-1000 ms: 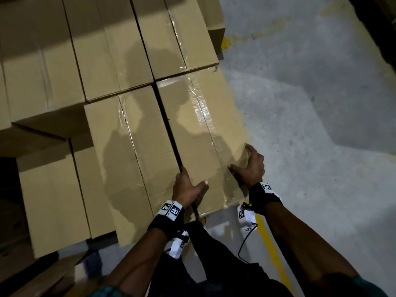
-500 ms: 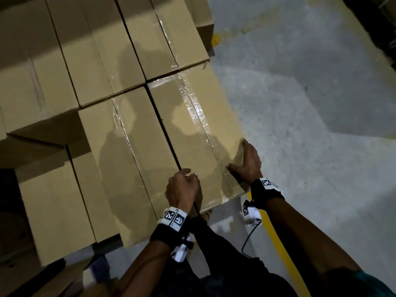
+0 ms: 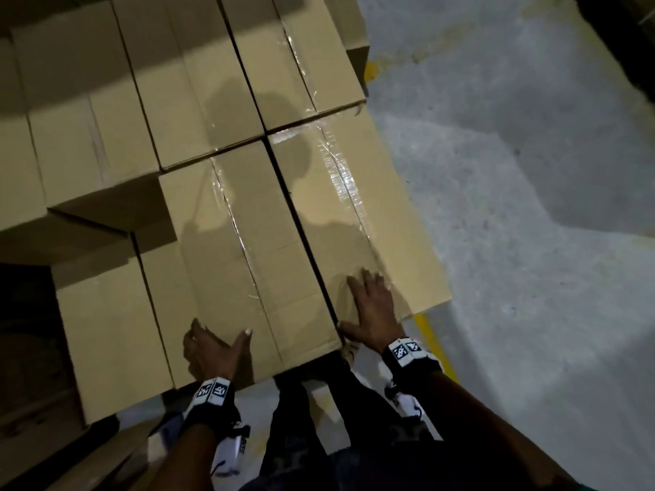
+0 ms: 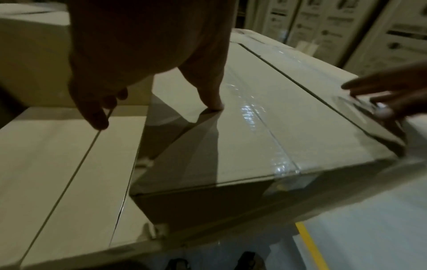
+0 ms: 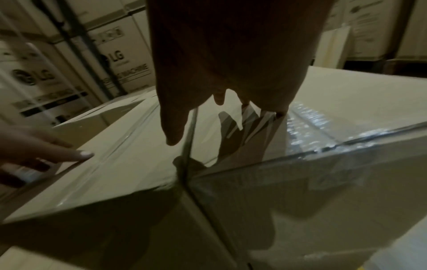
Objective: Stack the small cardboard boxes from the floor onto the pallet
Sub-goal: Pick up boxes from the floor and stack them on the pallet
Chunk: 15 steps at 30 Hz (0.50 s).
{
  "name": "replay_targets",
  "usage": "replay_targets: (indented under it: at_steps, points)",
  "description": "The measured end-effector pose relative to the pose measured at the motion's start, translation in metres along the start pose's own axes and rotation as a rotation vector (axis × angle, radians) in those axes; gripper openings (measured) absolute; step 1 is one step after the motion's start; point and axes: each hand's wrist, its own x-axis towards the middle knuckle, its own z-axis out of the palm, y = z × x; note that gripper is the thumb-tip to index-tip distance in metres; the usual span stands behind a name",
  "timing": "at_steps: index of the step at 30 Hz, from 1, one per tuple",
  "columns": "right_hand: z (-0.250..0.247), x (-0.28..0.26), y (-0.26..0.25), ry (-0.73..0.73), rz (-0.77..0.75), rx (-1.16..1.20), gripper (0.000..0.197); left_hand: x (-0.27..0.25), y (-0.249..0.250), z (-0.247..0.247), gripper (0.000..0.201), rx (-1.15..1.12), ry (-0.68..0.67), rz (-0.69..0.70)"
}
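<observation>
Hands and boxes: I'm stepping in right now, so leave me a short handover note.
Left hand: open, fingers spread on the left front box.
Right hand: open, flat on the right front box, thumb at the seam between the two.
Both boxes lie side by side on the top layer of the stack, at its near edge.
Done: these two are placed.
Left: no floor boxes in view; look for any remaining.

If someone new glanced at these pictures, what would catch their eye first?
Probably the two hands spread on the tan cardboard boxes at the stack's near edge: the left hand on the left box, the right hand flat on the taped box beside it. To the right lies grey concrete floor.
</observation>
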Motion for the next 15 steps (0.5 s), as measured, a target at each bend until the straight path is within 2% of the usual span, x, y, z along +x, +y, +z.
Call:
replay_targets:
  at_steps: [2, 4, 6, 9, 10, 12, 15]
  points:
    - [0.010, -0.005, -0.015, -0.110, -0.030, -0.121, 0.109, 0.006, -0.007, -0.001, 0.134, -0.133, -0.097, -0.093]
    - [0.020, -0.011, -0.028, -0.170, -0.056, -0.202, 0.116, 0.022, -0.019, 0.009, 0.141, -0.292, -0.152, -0.064]
    - [0.030, -0.013, -0.034, -0.192, -0.057, -0.247, 0.122, 0.031, -0.009, 0.009, 0.136, -0.400, -0.180, -0.016]
    - [0.037, -0.013, -0.037, -0.200, -0.035, -0.306, 0.134, 0.038, 0.027, -0.010, 0.110, -0.558, -0.221, 0.039]
    - [0.038, -0.012, -0.036, -0.200, -0.026, -0.324, 0.137, 0.045, 0.034, -0.011, 0.108, -0.609, -0.226, 0.070]
    - [0.040, -0.011, -0.034, -0.190, -0.009, -0.348, 0.138, 0.061, 0.042, -0.011, 0.111, -0.712, -0.241, 0.074]
    - [0.047, -0.008, -0.034, -0.172, 0.013, -0.362, 0.136, 0.060, 0.043, -0.019, 0.123, -0.719, -0.232, 0.045]
